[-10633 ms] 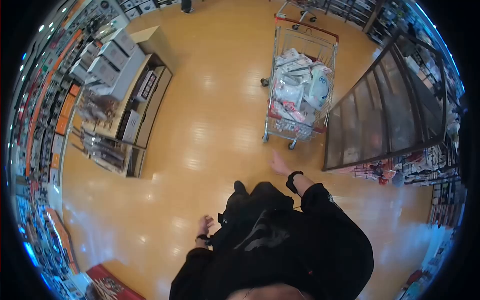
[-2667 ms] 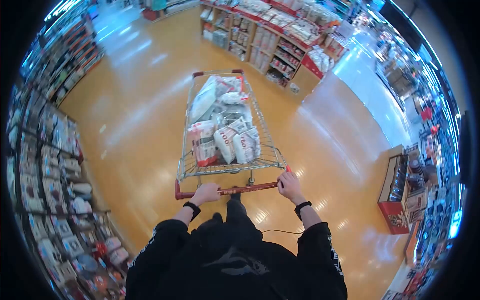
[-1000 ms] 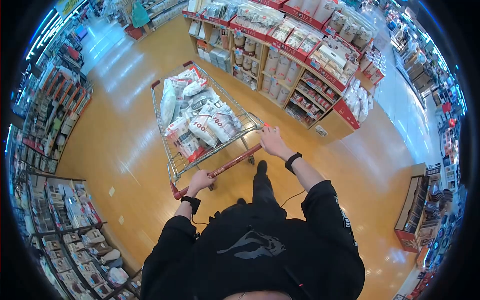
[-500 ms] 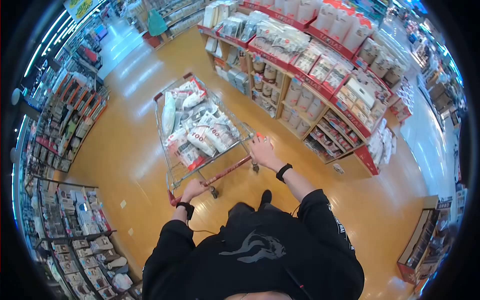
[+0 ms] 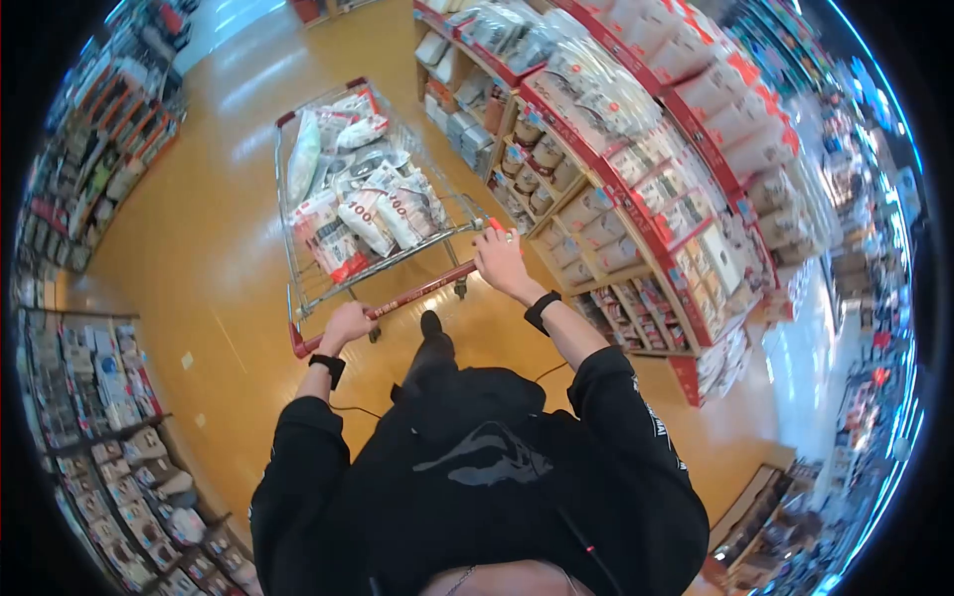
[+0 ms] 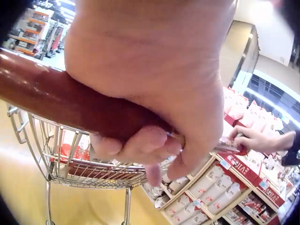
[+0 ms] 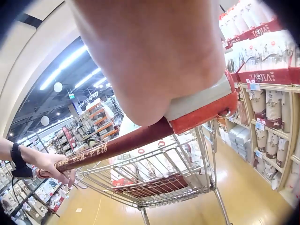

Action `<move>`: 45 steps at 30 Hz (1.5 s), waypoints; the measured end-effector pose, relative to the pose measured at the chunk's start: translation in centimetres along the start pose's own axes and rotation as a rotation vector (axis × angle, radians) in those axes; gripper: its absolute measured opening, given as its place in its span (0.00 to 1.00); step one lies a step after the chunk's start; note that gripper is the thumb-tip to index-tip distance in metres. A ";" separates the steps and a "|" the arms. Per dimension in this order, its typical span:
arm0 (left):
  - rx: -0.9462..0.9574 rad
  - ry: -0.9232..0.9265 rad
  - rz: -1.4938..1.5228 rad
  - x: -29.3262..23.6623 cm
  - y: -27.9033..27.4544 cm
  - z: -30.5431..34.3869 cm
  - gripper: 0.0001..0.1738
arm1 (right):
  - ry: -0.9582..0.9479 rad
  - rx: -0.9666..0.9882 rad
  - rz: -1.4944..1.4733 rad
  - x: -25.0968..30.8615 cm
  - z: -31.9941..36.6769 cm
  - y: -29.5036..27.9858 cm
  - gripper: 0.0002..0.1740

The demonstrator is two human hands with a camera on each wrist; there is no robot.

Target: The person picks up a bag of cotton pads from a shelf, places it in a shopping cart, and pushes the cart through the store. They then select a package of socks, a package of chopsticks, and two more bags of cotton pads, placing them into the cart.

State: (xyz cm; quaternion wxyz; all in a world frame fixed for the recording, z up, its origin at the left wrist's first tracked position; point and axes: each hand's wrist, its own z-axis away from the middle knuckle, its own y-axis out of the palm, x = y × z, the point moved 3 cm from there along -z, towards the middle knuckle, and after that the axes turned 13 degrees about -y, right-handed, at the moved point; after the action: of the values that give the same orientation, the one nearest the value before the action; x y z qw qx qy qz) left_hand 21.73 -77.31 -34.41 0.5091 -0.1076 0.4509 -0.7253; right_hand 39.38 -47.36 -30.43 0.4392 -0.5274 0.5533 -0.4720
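Note:
A metal shopping cart with a dark red handle bar [image 5: 422,289] stands ahead of the person, loaded with white and clear plastic packages [image 5: 368,214]. The left hand [image 5: 347,324] grips the bar toward its left end; in the left wrist view the fingers [image 6: 147,138] wrap around it. At the bar's right end, beside a bright red and grey end piece [image 7: 204,110], the right hand [image 5: 501,260] holds on. Its fingers are hidden behind the hand in the right wrist view, where its back [image 7: 154,61] fills the top.
A long display shelf [image 5: 636,214] with bagged goods and red edging runs close along the cart's right side. Racks of small goods [image 5: 129,477] stand at the lower left, more shelves [image 5: 114,149] at the upper left. Orange-brown floor [image 5: 214,238] lies between. A box display [image 5: 750,512] is at the lower right.
Both hands have come onto the cart's bar since the oldest frame. Over the last second the shelf on the right has come nearer, and the cart has shifted left and up in view.

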 end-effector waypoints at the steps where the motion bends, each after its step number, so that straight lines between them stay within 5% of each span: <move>1: -0.015 0.023 -0.027 0.0 -0.9 -0.6 0.19 | -0.006 -0.039 -0.016 -0.9 -0.9 0.2 0.13; 6: 0.068 0.042 0.089 -1.2 -4.2 -4.7 0.17 | -0.029 -0.075 -0.084 -4.8 -5.6 0.6 0.14; 12: 0.046 0.163 0.087 -2.0 -7.3 -10.5 0.27 | -0.020 0.005 -0.037 -8.7 -10.6 1.9 0.18; 14: 0.104 0.082 0.520 -2.3 -8.0 -11.6 0.28 | -0.028 0.037 -0.065 -9.7 -11.9 2.5 0.20; 17: -0.100 0.121 0.723 -1.5 -8.6 -17.1 0.26 | -0.055 0.061 -0.107 -9.7 -15.4 0.4 0.25; 19: -0.129 -0.010 1.163 -3.9 -12.7 -19.0 0.28 | -0.264 -0.170 -0.284 -7.6 -18.7 -3.0 0.25; 21: -0.116 -0.100 1.607 -7.8 -19.2 -17.6 0.28 | -0.320 -0.099 -0.723 -5.0 -20.6 -4.1 0.22; 23: -0.191 -0.071 1.742 -9.3 -23.3 -20.0 0.28 | -0.376 0.219 -1.077 -2.5 -22.8 -6.2 0.20; 28: -0.463 -0.051 1.968 -11.1 -30.8 -24.6 0.22 | -0.671 0.383 -1.285 1.5 -23.8 -13.0 0.26; 30: -0.522 -0.102 2.008 -11.6 -32.1 -26.5 0.21 | -0.635 0.385 -1.261 1.6 -24.2 -13.9 0.24; 33: -0.554 -0.174 2.132 -11.8 -32.9 -27.8 0.18 | -0.500 0.015 -1.333 -0.5 -25.0 -13.1 0.19; 37: -0.464 -0.205 2.328 -14.1 -33.7 -29.2 0.13 | -0.259 -0.207 -1.250 -5.1 -26.9 -8.4 0.23; 39: -0.374 -0.190 2.352 -16.6 -33.9 -29.9 0.12 | 0.234 -0.298 -1.774 -6.6 -28.7 -5.7 0.33; 40: -0.358 -0.185 2.344 -17.9 -33.9 -30.5 0.12 | 0.298 -0.080 -1.981 -7.7 -29.9 -5.1 0.32; 42: -0.332 -0.135 2.266 -20.7 -33.8 -31.9 0.14 | 0.288 -0.009 -2.198 -9.1 -31.2 -5.7 0.26; 45: -0.479 -0.073 2.066 -23.2 -34.1 -32.7 0.14 | 0.279 0.002 -2.107 -9.8 -31.5 -5.3 0.23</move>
State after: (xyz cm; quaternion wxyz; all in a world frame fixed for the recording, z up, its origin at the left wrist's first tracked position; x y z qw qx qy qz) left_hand -9.61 -37.60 -20.02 0.8570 0.2086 0.4392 0.1710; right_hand 9.84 -35.73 -20.04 -0.2581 -0.6815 -0.1375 -0.6709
